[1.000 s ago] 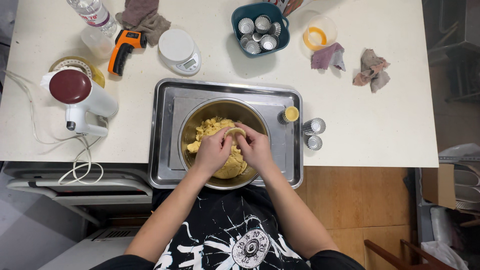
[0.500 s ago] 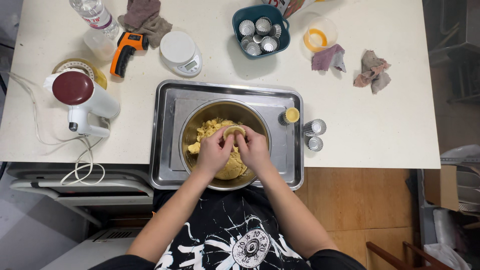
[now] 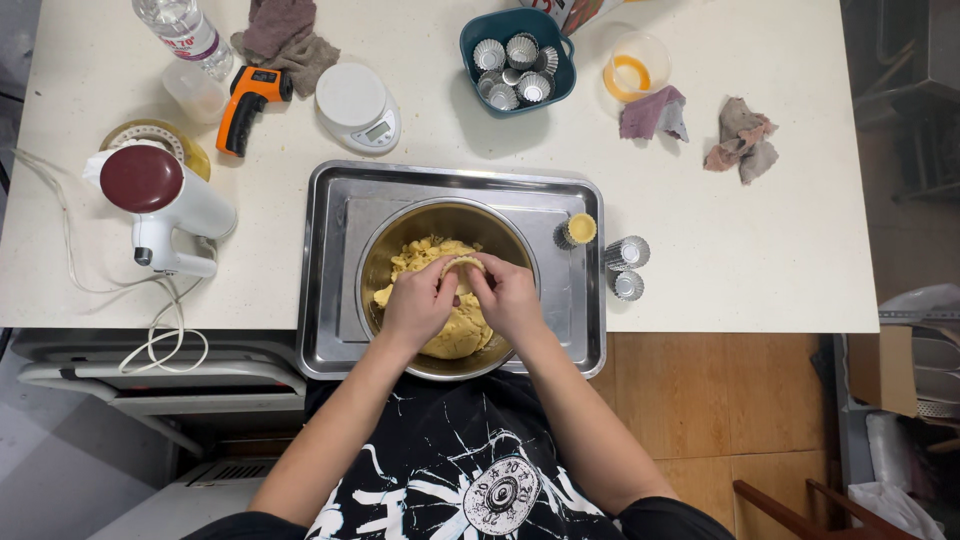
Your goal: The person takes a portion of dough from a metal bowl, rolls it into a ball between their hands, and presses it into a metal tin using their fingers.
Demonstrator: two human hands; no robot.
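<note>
In the metal bowl (image 3: 447,288) at the near centre of the surface, a small piece of yellow dough (image 3: 462,265) is pinched between left hand (image 3: 418,305) and right hand (image 3: 507,297), equally close, above the larger dough mass (image 3: 455,335).

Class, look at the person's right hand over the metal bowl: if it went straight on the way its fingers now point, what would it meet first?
The right hand points inward, up-left toward the left hand. Its fingers already pinch the small piece of dough held between both hands, so that comes first, then probably the left hand's fingers.
</note>
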